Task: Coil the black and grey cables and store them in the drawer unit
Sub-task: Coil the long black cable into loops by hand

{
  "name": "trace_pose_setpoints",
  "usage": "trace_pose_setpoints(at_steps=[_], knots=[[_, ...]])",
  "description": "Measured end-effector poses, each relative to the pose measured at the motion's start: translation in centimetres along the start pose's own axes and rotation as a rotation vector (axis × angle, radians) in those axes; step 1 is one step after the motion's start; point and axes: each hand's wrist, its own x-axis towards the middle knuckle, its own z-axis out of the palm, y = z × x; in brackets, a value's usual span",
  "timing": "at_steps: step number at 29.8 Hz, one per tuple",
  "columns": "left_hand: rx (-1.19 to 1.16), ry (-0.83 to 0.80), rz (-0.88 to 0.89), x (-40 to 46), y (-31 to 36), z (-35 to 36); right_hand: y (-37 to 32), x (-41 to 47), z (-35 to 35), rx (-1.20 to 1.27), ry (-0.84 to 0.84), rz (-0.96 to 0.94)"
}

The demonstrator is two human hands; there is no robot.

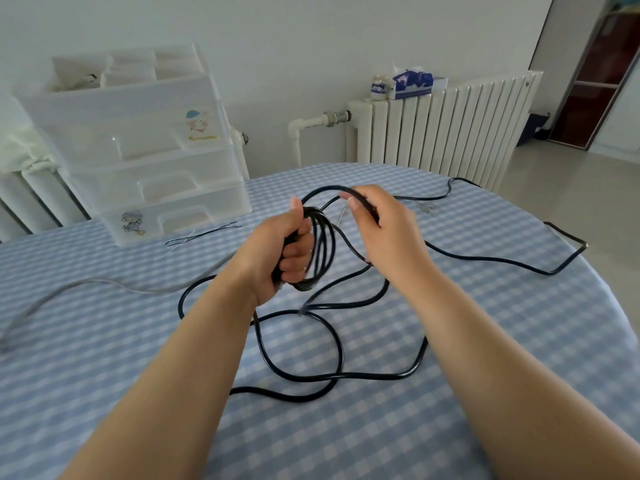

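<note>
At far left, grey cable (69, 289): lies slack on the checked tablecloth (485, 341), running from about 9 o'clock of the hands toward the middle; no hand touches it.
Drawer unit (149, 161): stands on the table at roughly 10 o'clock from the left hand, well apart; drawers look closed.
Twist ties (204, 235): thin wires just in front of the unit, near the left hand at 10 o'clock.
Left hand (280, 251): fist curled round the gathered loops of the black cable (304, 379), coil (320, 251) hanging upright on its 3 o'clock side.
Right hand (384, 226): fingers and thumb pinch the next run of cable, which arcs over from the coil's 12 o'clock.
Key relation: the two hands are close together, so the fresh loop probably lays onto the coil leftward, toward 9 o'clock of the right hand.
Loose cable: most of it sprawls on the table from 6 o'clock below the hands round to 3 o'clock at the table edge, long axis running left to right.
Progress: judged early; much black cable uncoiled.
</note>
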Motion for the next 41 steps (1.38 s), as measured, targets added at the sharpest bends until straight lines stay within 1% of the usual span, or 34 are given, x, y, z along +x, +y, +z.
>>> trace_pose_setpoints(at_steps=[3, 5, 8, 10, 12, 14, 16, 19, 22, 24, 29, 32, 34, 37, 39, 41], knots=[[0.135, 0.11, 0.061, 0.1, 0.0, -0.4, 0.0, 0.6, -0.7, 0.119, -0.012, 0.018], [0.154, 0.1, 0.059, -0.1, 0.0, -0.5, 0.2, 0.6, -1.1, 0.099, 0.009, -0.035], [0.039, -0.05, -0.011, -0.7, 0.6, -0.4, 1.0, 0.4, -1.5, -0.031, 0.084, -0.155], [-0.033, -0.165, -0.024, -1.2, 1.2, -0.4, 1.6, 0.6, -1.6, -0.084, 0.082, -0.179], [-0.079, -0.223, -0.001, -1.6, 1.6, -0.5, 1.7, 0.7, -1.6, -0.089, 0.014, -0.148], [-0.149, -0.215, 0.019, -1.8, 1.8, -0.6, 1.5, 0.7, -1.4, -0.045, -0.103, -0.09], [-0.23, -0.189, 0.048, -1.8, 2.0, -0.7, 1.3, 0.6, -0.9, 0.0, -0.212, -0.035], [-0.394, -0.141, 0.104, -1.5, 2.1, -0.7, 0.4, 0.2, 0.3, 0.001, -0.325, 0.015], [-0.569, -0.081, 0.143, -0.9, 2.0, -0.7, -0.8, -0.5, 1.3, -0.014, -0.375, 0.066], [-0.63, -0.012, 0.167, -0.7, 1.9, -0.6, -1.2, -0.8, 1.8, 0.022, -0.399, 0.119], [-0.7, 0.165, 0.231, -0.5, 1.8, -0.4, -1.5, -0.9, 2.5, 0.183, -0.448, 0.24], [-0.742, 0.223, 0.257, -0.5, 1.7, -0.3, -2.4, -1.3, 2.5, 0.326, -0.478, 0.337], [-0.753, 0.26, 0.276, -0.5, 1.7, -0.3, -2.7, -1.6, 2.7, 0.349, -0.494, 0.364], [-0.724, 0.35, 0.313, -0.5, 1.8, -0.2, -2.9, -2.0, 3.0, 0.352, -0.528, 0.414], [-0.675, 0.417, 0.345, -0.6, 1.8, 0.1, -3.4, -2.3, 3.1, 0.386, -0.568, 0.465], [-0.607, 0.477, 0.379, -0.7, 1.8, 0.5, -4.1, -2.7, 3.0, 0.42, -0.628, 0.468]])
